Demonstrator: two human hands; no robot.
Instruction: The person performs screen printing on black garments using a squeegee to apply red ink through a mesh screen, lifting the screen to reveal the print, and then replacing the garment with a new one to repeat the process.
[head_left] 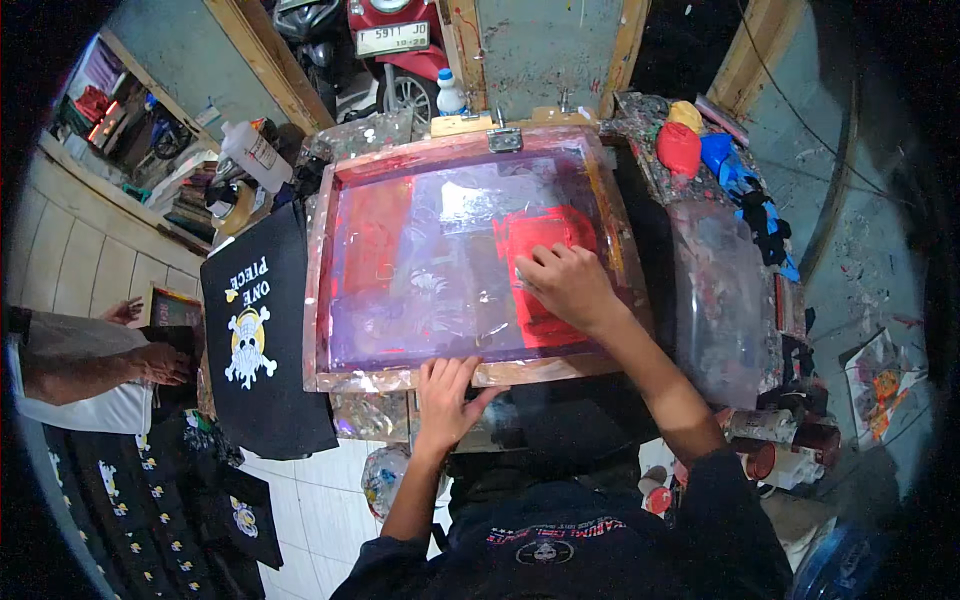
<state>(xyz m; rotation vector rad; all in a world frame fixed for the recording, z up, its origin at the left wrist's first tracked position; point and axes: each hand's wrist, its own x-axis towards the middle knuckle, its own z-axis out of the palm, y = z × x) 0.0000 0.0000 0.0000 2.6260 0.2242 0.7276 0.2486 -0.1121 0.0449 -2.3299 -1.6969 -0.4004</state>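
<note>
A wooden-framed printing screen [315,255] lies in front of me, its purple mesh smeared with red ink [545,225] on the right side. My left hand [447,395] grips the near rail of the screen, fingers over the wood and thumb out to the right. Over the wet red patch, my right hand [568,285] is closed, fingers curled down toward the mesh. A small pale bit shows by its fingertips; what it holds is hidden under the hand. To the left of the screen hangs a black printed cloth [255,335] with a skull design.
A metal hinge clamp [505,139] sits at the screen's far rail. Bottles [255,155] stand far left. Red, yellow and blue bags [680,148] and a clear plastic sheet [718,300] lie right. Another person's hands [160,362] work at the left. Ink tubs [765,460] stand lower right.
</note>
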